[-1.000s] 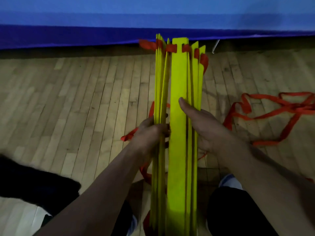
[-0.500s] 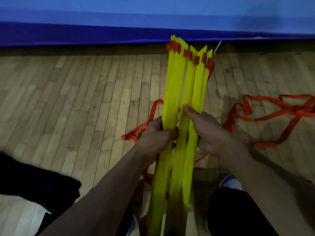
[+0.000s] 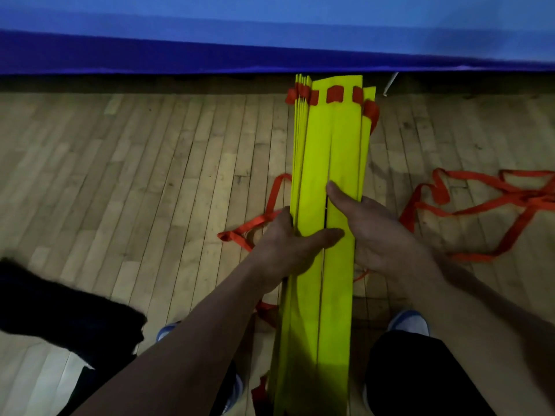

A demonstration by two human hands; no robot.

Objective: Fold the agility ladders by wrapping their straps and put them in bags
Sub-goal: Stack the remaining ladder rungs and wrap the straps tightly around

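Fanned yellow rungs [image 3: 330, 151] now lie flatter, seemingly edge-aligned, between both hands.

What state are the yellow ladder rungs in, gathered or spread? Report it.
Gathered: the flat yellow plastic rungs lie stacked in one bundle, held by the left hand and right hand.

Worn wooden plank floor [image 3: 150, 181]; blue padded wall mat [image 3: 210, 34] along far edge; light dim, possibly gym.

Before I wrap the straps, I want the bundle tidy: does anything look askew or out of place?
Yes. The yellow rungs are not squared: the right-hand ones fan out flat while the left ones stand on edge. A long run of orange strap lies loose and tangled on the wooden floor to the right.
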